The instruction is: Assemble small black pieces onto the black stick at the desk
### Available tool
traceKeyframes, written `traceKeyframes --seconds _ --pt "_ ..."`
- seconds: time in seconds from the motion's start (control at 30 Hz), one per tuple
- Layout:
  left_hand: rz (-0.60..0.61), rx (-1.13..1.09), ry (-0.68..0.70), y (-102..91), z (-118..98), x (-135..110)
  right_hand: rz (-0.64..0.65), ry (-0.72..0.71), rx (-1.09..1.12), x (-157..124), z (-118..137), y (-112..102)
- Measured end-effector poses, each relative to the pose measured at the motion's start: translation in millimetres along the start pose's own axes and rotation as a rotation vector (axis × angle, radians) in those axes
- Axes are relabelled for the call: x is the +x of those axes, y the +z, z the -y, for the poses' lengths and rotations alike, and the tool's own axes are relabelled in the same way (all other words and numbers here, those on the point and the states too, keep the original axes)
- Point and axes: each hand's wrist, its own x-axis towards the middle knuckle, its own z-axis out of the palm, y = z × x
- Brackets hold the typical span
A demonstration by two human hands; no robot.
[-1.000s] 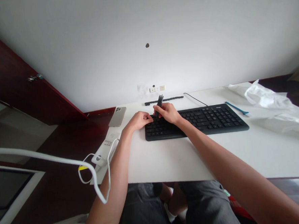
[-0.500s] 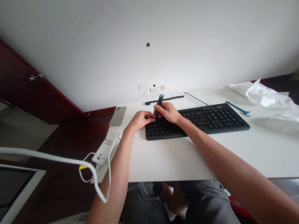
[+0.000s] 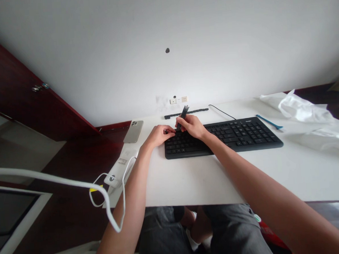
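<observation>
A black keyboard (image 3: 236, 135) lies on the white desk (image 3: 187, 183), its left end under my hands. My right hand (image 3: 194, 126) is closed round a black stick-like tool (image 3: 183, 117), which tilts up to the right and ends in a paler tip; its lower end meets the upper left part of the keyboard. Right beside it, my left hand (image 3: 159, 135) rests over the keyboard's top left corner with fingers bent and thumb and forefinger pressed together. What those fingers hold, if anything, is too small to see. Behind both hands lies a row of small black keycaps (image 3: 198, 111).
A phone (image 3: 133, 132) and a white power strip (image 3: 120, 166) with white cables lie on the left. To the keyboard's right are a blue pry tool (image 3: 269, 122) and crumpled white plastic bags (image 3: 297, 107). Wall sockets (image 3: 178, 100) sit behind the desk.
The black tool has tipped further to the right in my right hand, its upper end shifting slightly. My left hand has barely moved.
</observation>
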Motion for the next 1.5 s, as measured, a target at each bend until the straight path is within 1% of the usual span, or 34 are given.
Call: traceKeyframes --seconds 0.1,0.23,0.4,0.53,0.6,0.67,0.8,0.87,0.97,1.13,1.2,1.33,1.5 --pt "-0.021 0.033 0.011 -0.6 -1 0 -0.001 -0.032 -0.132 -4 8 3" --pt "-0.028 0.033 0.0 -0.1 0 0 0.042 -0.145 -0.265 -6 15 3" --pt "-0.019 0.07 -0.019 -1.1 -3 -2 0.111 -0.194 -0.295 -3 18 -4" --pt "-0.013 0.101 -0.058 -3.9 -7 -4 0.228 -0.203 -0.299 -4 26 -9" --pt "0.001 0.102 -0.085 -5.0 -8 -4 0.271 -0.201 -0.274 -5 29 -10" --pt "0.021 0.093 -0.099 -5.5 -8 -4 0.267 -0.192 -0.242 -5 28 -11" --pt "0.03 0.077 -0.057 -4.6 -6 -3 0.148 -0.112 -0.188 -2 15 -10" --pt "0.014 0.088 -0.039 -3.9 -5 -3 0.125 -0.07 -0.111 1 6 -10" --pt "0.007 0.087 -0.032 -2.7 -1 -2 0.153 -0.005 0.041 4 -5 -10" --pt "0.01 0.036 -0.051 -0.8 4 0 0.146 0.119 0.202 6 -11 -10" --pt "0.009 0.017 -0.054 0.1 6 0 0.135 0.124 0.214 6 -11 -10" --pt "0.002 -0.002 -0.054 1.8 7 0 0.109 0.075 0.231 5 -9 -10" --pt "-0.013 0.025 -0.052 1.7 3 -1 0.157 0.027 0.244 3 -2 -12"
